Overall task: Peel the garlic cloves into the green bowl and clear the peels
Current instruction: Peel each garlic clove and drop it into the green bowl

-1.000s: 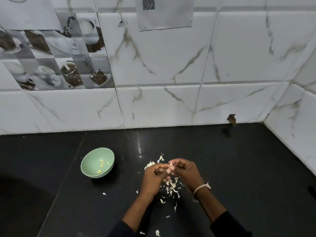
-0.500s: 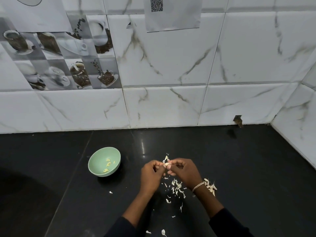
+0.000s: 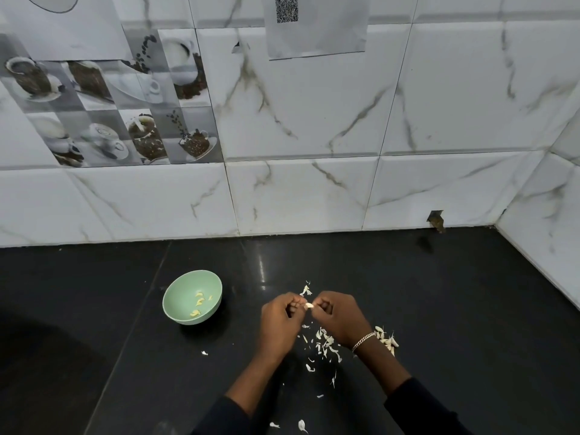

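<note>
On the black counter [image 3: 439, 309], the green bowl [image 3: 182, 293] is sitting left of the hands and holding a few peeled cloves [image 3: 199, 301]. The left hand [image 3: 279, 321] and right hand [image 3: 340, 318] are meeting, both pinching one garlic clove [image 3: 309, 305]. Peeling seems underway. Next, the bare clove is going to need dropping into the bowl. Peels [image 3: 326, 343] are lying scattered beneath. How much skin is clinging on is too small to tell.

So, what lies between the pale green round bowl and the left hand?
In the head view, only bare glossy black counter lies between the pale green bowl and the left hand; one white peel scrap sits nearer the camera.
</note>
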`<action>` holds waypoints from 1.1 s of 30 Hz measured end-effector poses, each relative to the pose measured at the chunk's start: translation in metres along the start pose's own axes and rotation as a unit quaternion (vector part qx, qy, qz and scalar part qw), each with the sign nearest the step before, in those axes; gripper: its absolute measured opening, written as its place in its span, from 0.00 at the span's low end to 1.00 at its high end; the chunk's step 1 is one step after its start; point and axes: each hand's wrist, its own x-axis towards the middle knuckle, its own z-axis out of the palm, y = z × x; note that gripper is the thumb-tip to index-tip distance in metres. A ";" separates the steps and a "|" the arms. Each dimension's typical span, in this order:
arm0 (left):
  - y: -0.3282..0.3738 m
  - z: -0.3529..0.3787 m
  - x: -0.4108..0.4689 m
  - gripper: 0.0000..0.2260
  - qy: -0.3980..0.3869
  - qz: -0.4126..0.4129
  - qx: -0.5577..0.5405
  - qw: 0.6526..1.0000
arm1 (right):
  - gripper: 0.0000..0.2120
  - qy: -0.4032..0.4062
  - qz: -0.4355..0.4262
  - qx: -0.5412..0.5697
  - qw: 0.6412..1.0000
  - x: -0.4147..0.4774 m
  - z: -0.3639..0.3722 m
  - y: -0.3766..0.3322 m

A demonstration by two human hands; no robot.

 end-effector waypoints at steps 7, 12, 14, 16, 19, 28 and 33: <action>0.002 -0.001 -0.001 0.05 -0.054 -0.039 -0.099 0.993 | 0.08 0.028 0.014 0.051 0.998 -0.007 -0.001 0.005; 0.002 -0.001 0.000 0.03 -0.081 -0.076 -0.160 0.981 | 0.09 0.029 0.022 0.073 0.997 -0.010 0.000 0.008; 0.005 0.001 -0.001 0.03 -0.091 -0.081 -0.175 0.977 | 0.12 0.022 0.028 0.103 0.994 -0.012 0.000 0.006; 0.008 0.002 -0.002 0.03 -0.094 -0.091 -0.199 0.971 | 0.12 0.012 0.040 0.143 0.989 -0.013 -0.002 0.005; 0.012 0.003 -0.003 0.03 -0.093 -0.114 -0.253 0.956 | 0.09 -0.002 0.063 0.216 0.974 -0.011 -0.005 0.003; 0.016 0.006 0.000 0.07 -0.112 -0.105 -0.279 0.948 | 0.10 -0.002 0.093 0.244 0.965 -0.005 -0.010 0.001; 0.020 0.007 -0.002 0.06 -0.097 -0.096 -0.283 0.949 | 0.13 -0.012 0.072 0.224 0.972 -0.005 -0.010 -0.006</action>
